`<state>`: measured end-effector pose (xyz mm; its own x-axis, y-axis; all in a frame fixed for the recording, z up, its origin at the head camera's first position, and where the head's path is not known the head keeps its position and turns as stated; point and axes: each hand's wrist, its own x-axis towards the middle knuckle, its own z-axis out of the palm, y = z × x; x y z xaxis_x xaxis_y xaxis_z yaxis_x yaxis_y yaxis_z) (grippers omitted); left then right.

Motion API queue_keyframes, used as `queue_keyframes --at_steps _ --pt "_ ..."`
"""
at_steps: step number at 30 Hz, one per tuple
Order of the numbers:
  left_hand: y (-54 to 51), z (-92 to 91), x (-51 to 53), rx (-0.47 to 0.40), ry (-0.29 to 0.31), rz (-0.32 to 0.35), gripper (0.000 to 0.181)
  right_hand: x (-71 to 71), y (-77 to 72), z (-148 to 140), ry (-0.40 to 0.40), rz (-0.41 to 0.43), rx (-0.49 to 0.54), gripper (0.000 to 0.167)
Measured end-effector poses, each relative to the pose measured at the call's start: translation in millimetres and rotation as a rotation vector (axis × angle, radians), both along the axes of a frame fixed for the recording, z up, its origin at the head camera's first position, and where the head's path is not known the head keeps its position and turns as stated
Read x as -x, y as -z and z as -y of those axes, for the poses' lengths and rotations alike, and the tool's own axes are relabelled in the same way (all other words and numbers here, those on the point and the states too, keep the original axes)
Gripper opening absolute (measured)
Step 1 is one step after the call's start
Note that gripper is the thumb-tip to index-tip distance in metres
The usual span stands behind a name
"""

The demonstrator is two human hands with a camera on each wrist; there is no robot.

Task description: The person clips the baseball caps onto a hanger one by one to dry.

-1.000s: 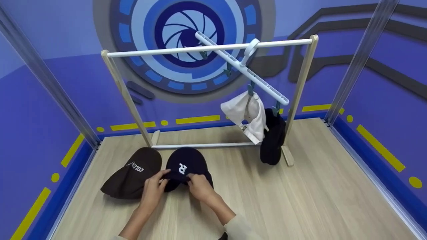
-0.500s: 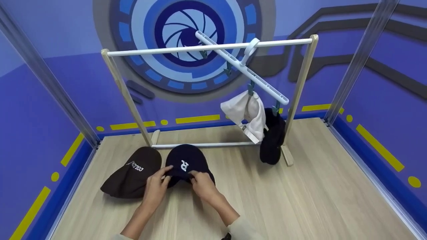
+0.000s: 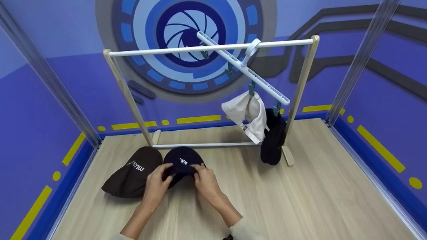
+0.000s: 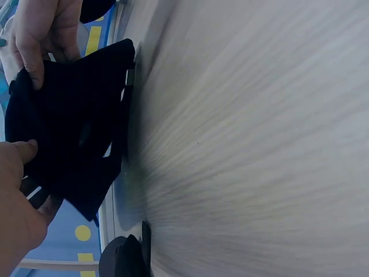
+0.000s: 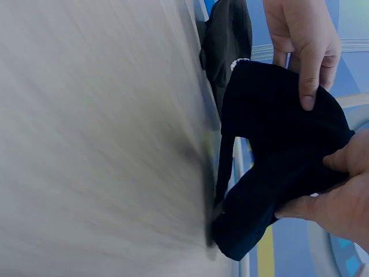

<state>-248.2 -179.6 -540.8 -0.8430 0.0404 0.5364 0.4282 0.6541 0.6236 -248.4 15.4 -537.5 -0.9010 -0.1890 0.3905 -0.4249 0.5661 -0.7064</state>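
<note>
A navy baseball cap [image 3: 183, 156] with a white letter on its front is held between both hands, low over the wooden table. My left hand [image 3: 156, 186] pinches its near left edge, thumb on one face and fingers on the other. On the near right edge, my right hand [image 3: 207, 185] pinches it likewise. Both wrist views look at the cap's dark underside [image 4: 75, 115], its back strap hanging at the tabletop. Just left of it lies a dark brown cap [image 3: 135, 175] with white lettering, close to my left hand.
Behind the caps stands a wooden rack [image 3: 133, 103] with white rails. A light blue clip hanger [image 3: 245, 68] hangs askew from its top rail. Clipped on the hanger's right half are a white cap [image 3: 248, 113] and a black cap [image 3: 273, 140]. Blue patterned walls surround the table.
The navy cap rose slightly, then its crown tipped away, so the white letter now looks flattened. Both hands stay on its near edge, the right one now a little higher. The hanging caps stay put.
</note>
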Motion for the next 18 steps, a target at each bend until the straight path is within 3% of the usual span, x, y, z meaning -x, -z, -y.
queue_keyframes --at_steps 9,18 --pt "-4.5 -4.7 -1.9 -0.001 0.009 -0.026 0.038 -0.9 -5.7 -3 0.050 -0.131 0.007 0.036" --pt "-20.4 -18.3 -6.7 -0.007 0.070 -0.062 0.030 9.1 -5.8 -8 0.145 -0.482 0.123 0.048"
